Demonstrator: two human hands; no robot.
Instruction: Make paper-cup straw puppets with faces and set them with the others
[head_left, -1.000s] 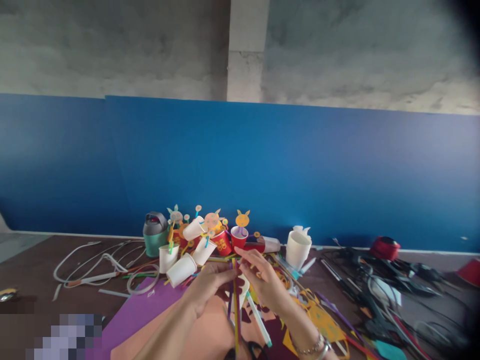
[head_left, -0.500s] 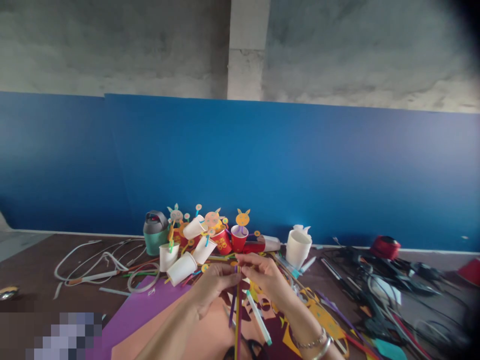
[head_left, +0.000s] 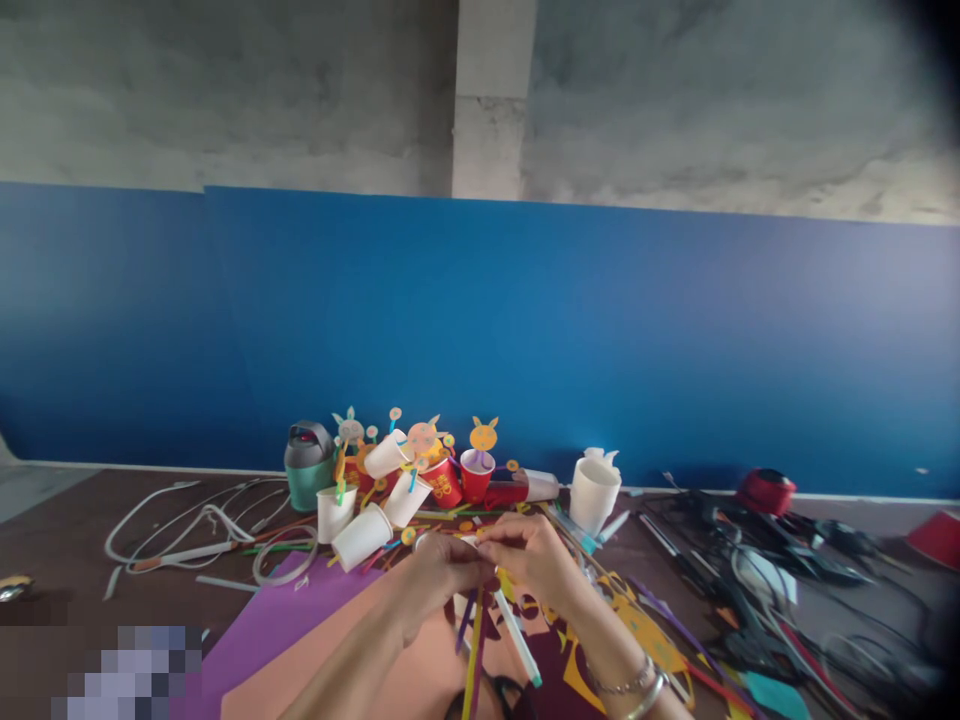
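My left hand (head_left: pixel 450 572) and my right hand (head_left: pixel 525 550) meet at the centre, fingertips pinched together. Yellow and purple strips (head_left: pixel 474 650) hang down from my left fingers. What my right fingertips pinch is too small to make out. Under the hands lie orange paper (head_left: pixel 360 660), purple paper (head_left: pixel 255 630) and a white marker with a teal end (head_left: pixel 519 638). Black scissor handles (head_left: pixel 508 692) show near the bottom edge. Beyond the hands stand paper cups, among them a red cup (head_left: pixel 477 478) with an orange animal face (head_left: pixel 484 436).
On the left are a green and grey device (head_left: pixel 309 470) and white cables (head_left: pixel 180 550). A white cup (head_left: pixel 594 495) stands right of centre. Yellow paper scraps (head_left: pixel 645 635), black tools with cables (head_left: pixel 772 630) and a red object (head_left: pixel 766 492) lie to the right.
The fingers of both hands have drawn closer together. The strips now lean, with their lower ends shifted a little to the left.
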